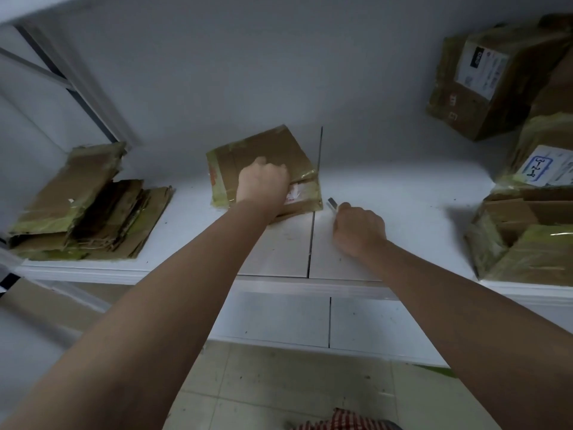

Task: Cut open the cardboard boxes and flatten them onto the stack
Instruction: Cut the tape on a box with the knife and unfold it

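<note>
Far left on the white tabletop (387, 187): stack of flattened cardboard boxes (83, 206), brown with yellow-green tape, pieces overlapping, one leaning up on the rest, close to the tabletop's front edge. Metal shelf frame (77, 79) runs behind it against the grey wall.

Centre: cardboard box (263, 162), lying flat-ish on the tabletop, taped edges, a small white label with red print near its right front corner. Well apart from the stack. Left hand (262, 183) sits on top of the box, knuckles up, fingers curled down onto the cardboard near the taped seam; whether they pinch a flap or just press, cannot tell.

Just right of the box: right hand (358, 226) on the tabletop, fingers curled round a utility knife (333, 203), whose grey tip pokes out past the thumb toward the box's right front corner. Tip near the box, not touching it.

Right side: pile of uncut cardboard boxes (527, 212), several taped, one with a white label handwritten "3-2-8". Higher up, a taped box with shipping label (486, 76), tilted against the wall.

Bottom: tiled floor (279, 383), red-and-white checked cloth (341, 422) at the frame edge.
</note>
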`<state>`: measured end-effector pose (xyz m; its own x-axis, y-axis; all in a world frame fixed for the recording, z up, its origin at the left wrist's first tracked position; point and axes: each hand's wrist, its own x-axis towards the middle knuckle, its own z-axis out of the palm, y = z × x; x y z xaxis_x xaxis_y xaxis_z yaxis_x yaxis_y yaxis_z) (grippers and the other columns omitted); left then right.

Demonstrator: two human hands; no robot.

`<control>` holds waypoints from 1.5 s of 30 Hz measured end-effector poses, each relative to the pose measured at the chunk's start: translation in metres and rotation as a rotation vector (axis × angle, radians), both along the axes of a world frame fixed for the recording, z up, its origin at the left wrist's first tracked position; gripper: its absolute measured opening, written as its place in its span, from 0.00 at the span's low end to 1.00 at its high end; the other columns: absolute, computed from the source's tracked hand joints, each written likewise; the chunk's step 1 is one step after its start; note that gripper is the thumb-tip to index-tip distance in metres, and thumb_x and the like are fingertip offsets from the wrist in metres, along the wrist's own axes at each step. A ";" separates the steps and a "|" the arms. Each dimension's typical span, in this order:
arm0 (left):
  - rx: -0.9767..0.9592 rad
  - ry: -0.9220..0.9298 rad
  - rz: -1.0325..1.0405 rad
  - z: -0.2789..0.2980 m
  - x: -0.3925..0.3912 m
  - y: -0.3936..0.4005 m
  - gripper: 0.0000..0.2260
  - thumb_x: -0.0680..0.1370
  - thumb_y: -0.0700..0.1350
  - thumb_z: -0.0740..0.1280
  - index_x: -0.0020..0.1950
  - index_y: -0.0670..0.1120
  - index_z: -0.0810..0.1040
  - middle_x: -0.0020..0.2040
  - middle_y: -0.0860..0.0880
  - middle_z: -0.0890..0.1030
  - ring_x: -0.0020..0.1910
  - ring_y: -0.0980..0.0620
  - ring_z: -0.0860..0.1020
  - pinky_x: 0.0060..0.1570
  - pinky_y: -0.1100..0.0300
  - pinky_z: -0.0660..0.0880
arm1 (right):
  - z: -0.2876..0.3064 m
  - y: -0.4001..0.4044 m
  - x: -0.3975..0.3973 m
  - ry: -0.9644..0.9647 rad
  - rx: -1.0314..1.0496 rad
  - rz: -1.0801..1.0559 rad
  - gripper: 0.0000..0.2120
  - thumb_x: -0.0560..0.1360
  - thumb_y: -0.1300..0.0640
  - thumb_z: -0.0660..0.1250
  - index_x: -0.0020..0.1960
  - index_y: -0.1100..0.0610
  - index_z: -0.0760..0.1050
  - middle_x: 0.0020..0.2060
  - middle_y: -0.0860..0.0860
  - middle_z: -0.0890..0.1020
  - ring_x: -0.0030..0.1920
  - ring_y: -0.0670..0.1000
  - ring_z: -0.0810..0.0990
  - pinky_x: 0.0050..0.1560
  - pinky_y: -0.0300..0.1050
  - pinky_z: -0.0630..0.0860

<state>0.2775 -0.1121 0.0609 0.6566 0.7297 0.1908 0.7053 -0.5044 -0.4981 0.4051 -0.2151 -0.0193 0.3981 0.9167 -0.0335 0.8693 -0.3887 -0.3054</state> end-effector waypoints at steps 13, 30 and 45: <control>-0.463 -0.387 -0.016 0.030 -0.113 0.025 0.20 0.76 0.35 0.59 0.64 0.49 0.79 0.72 0.49 0.70 0.72 0.49 0.67 0.69 0.53 0.66 | -0.004 0.006 -0.001 0.137 0.340 -0.157 0.12 0.82 0.52 0.50 0.53 0.55 0.71 0.38 0.52 0.77 0.39 0.57 0.75 0.38 0.45 0.68; -0.483 -0.181 0.072 -0.012 -0.043 0.000 0.50 0.71 0.58 0.73 0.79 0.52 0.39 0.80 0.46 0.43 0.77 0.37 0.45 0.72 0.38 0.53 | 0.018 0.051 -0.022 1.016 0.536 -0.267 0.14 0.71 0.48 0.73 0.39 0.59 0.79 0.30 0.50 0.77 0.30 0.49 0.75 0.33 0.41 0.70; -0.493 -0.220 -0.171 -0.008 -0.082 0.033 0.45 0.70 0.52 0.75 0.78 0.57 0.51 0.79 0.52 0.54 0.77 0.45 0.54 0.70 0.44 0.64 | 0.020 0.051 -0.007 -0.421 0.568 0.316 0.33 0.63 0.50 0.78 0.64 0.56 0.72 0.62 0.57 0.74 0.33 0.55 0.79 0.27 0.39 0.70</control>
<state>0.1952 -0.0787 0.0527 0.7567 0.6537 0.0001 0.6535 -0.7565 -0.0257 0.3978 -0.1643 0.0011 -0.0107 0.8201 0.5721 0.9999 0.0150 -0.0028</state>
